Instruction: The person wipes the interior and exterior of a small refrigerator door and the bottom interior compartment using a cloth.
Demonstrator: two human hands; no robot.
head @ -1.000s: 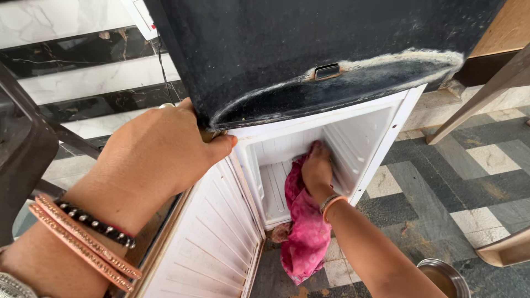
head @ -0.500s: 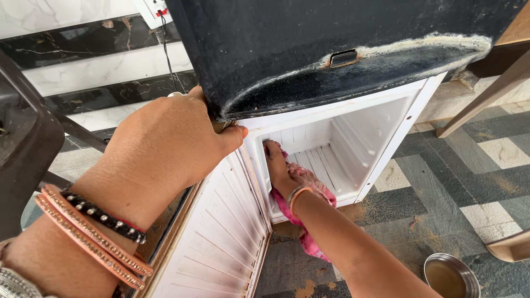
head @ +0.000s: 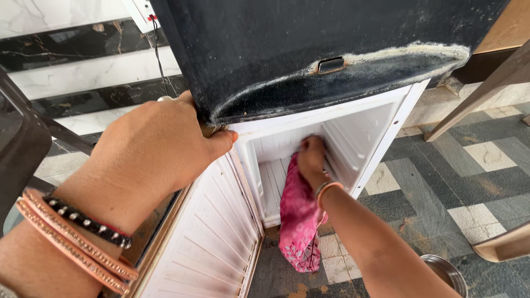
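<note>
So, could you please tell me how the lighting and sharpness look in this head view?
Head view: even daylight, no harsh glare; the white compartment is bright, the dusty black top dark. The left hand looms large and wide-angle stretched; the right hand on the pink cloth looks slightly soft.

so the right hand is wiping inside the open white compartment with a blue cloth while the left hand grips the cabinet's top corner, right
Not quite: the cloth is pink, not blue, as the head view shows. The rest holds: the right hand presses it inside the open white compartment, and the left hand grips the cabinet's top corner.
</note>
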